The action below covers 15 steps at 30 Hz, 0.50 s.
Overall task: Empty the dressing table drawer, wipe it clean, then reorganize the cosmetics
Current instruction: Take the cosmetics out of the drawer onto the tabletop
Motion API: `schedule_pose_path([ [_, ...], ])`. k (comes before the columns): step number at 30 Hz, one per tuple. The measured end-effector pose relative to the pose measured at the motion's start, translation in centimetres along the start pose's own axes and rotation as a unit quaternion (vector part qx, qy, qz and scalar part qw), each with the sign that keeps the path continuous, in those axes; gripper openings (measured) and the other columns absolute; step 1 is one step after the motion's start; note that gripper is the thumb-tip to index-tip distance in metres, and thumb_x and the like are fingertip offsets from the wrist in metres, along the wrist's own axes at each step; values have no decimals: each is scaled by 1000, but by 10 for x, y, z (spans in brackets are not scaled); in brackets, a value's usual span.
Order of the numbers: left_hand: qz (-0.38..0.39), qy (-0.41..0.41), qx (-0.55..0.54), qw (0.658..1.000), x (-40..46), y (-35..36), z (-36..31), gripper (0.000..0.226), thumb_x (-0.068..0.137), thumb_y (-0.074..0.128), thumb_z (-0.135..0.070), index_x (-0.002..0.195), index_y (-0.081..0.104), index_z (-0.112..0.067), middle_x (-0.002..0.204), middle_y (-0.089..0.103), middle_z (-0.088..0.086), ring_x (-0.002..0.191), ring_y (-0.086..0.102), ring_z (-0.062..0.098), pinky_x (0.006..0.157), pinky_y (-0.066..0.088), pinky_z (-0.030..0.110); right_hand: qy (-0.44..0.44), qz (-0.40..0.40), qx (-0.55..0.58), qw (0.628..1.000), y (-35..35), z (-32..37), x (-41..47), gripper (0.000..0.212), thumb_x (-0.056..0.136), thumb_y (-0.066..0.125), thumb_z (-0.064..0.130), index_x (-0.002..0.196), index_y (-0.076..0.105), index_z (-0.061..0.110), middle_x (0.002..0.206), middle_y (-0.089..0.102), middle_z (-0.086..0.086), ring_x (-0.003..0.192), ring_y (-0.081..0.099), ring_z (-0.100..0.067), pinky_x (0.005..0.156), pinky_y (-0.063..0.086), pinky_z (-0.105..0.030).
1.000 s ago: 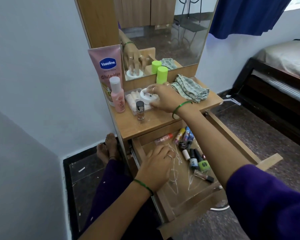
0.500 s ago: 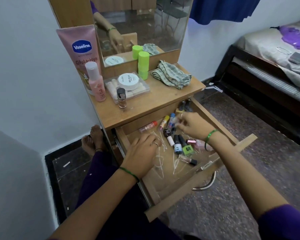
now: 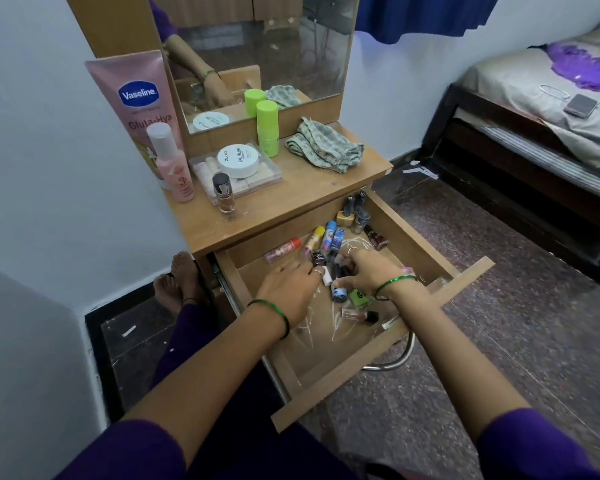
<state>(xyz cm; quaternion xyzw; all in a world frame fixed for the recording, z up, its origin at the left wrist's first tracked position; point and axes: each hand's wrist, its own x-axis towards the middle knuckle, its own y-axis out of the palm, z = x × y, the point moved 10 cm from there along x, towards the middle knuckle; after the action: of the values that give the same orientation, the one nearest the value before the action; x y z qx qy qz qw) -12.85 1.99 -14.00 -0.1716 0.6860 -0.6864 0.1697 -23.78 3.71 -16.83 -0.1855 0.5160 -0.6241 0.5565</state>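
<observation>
The drawer [image 3: 409,344] is pulled out below the dressing table top [image 3: 291,202], and small cosmetics are scattered in its rear half: lip balm tubes [image 3: 326,239], nail polish bottles [image 3: 355,211] in the far right corner, a green bottle [image 3: 359,296] and a small clear vial [image 3: 359,315]. A white jar [image 3: 238,160] is seen on a clear box [image 3: 236,173] on the top, beside a folded cloth [image 3: 326,145]. The left hand [image 3: 288,291] is laid flat inside the drawer, fingers loosely spread near a white-capped tube. The right hand [image 3: 364,271] is curled over dark small bottles; exactly what is grasped cannot be told.
</observation>
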Motion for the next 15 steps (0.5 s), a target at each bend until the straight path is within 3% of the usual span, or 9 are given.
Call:
schedule_pose_path([
  [6, 61, -34, 17, 997, 30, 16, -1, 38, 95, 42, -6, 131, 49, -18, 131, 46, 8, 123, 43, 26, 93, 44, 39, 25, 1, -1, 1000, -2, -3, -3, 38, 88, 62, 24, 123, 51, 12, 121, 58, -9, 106, 54, -22, 79, 36, -24],
  [9, 53, -22, 31, 998, 35, 12, -3, 32, 95, 42, -6, 124, 54, -16, 127, 52, 9, 118, 49, 26, 86, 45, 38, 38, 10, -34, 999, -2, -4, -4, 34, 91, 54, 12, 124, 49, 10, 124, 56, -10, 113, 53, -24, 76, 33, -21],
  [13, 24, 15, 60, 998, 35, 7, -4, 28, 96, 39, -9, 115, 59, -18, 120, 59, 4, 107, 58, 24, 75, 47, 36, 38, 21, -40, 998, -1, -1, -5, 42, 87, 58, 11, 127, 46, 11, 123, 55, -11, 112, 54, -25, 76, 35, -22],
  [15, 7, 7, 52, 999, 35, 2, 2, 28, 98, 40, -16, 120, 57, -20, 122, 59, 2, 106, 59, 23, 72, 46, 34, 42, 20, -38, 998, -2, -1, -5, 42, 85, 60, 10, 125, 47, 10, 119, 57, -12, 104, 56, -25, 74, 38, -23],
])
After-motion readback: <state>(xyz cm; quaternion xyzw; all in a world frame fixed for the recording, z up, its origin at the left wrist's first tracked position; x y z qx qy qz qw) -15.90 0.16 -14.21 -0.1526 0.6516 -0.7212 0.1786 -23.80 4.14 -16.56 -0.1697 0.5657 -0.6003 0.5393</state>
